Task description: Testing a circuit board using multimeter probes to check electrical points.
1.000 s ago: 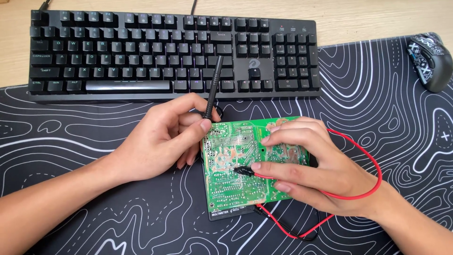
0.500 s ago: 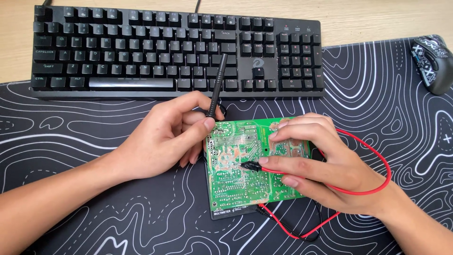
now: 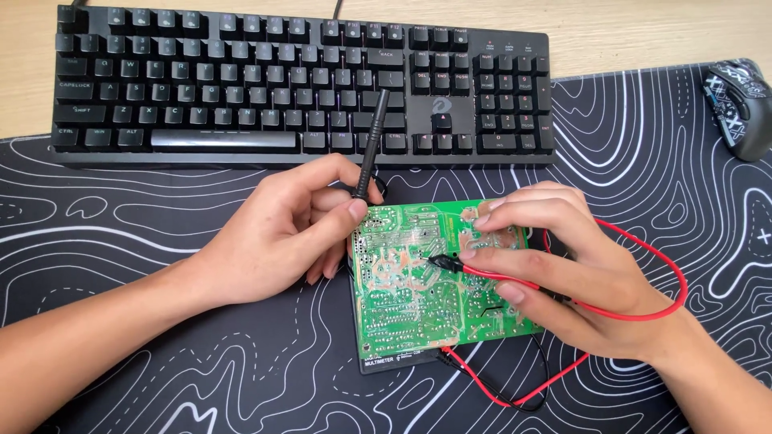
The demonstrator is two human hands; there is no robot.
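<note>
A: Where's the board?

B: Green circuit board (image 3: 418,281) lies solder side up on the black patterned mat (image 3: 161,225), just below the keyboard (image 3: 241,88), between my two hands. It sits on a dark slab, looks like a meter (image 3: 386,363), only the bottom edge shows.

A: Left hand?

B: My left hand (image 3: 281,233) is pinched shut on the black probe (image 3: 370,145), thumb and forefinger low on the shaft, near the tip. Handle sticks up over the keyboard. Tip is at the board's upper left corner; can't tell exact contact.

A: Right?

B: My right hand (image 3: 563,265) is closed on the red probe (image 3: 450,262), held flat between thumb and fingers, dark tip on the middle of the board. Fingertips (image 3: 482,219) rest on the board's top edge too.

A: How does it handle?

B: My guess: board is light, stiff, thin. Solder points are prickly and it's fragile under pressure, so I'd hold it by the edges, not press the face. It could skate on the slab under it, hence the fingers steadying it. Probes are light, hard plastic, a bit slick; grip low for control.

A: Anything else?

B: Red wire (image 3: 667,281) loops round my right wrist and back under the board, with a black wire (image 3: 540,378) beside it. Either could tug a probe. Mouse (image 3: 740,104) far right, well apart.
</note>
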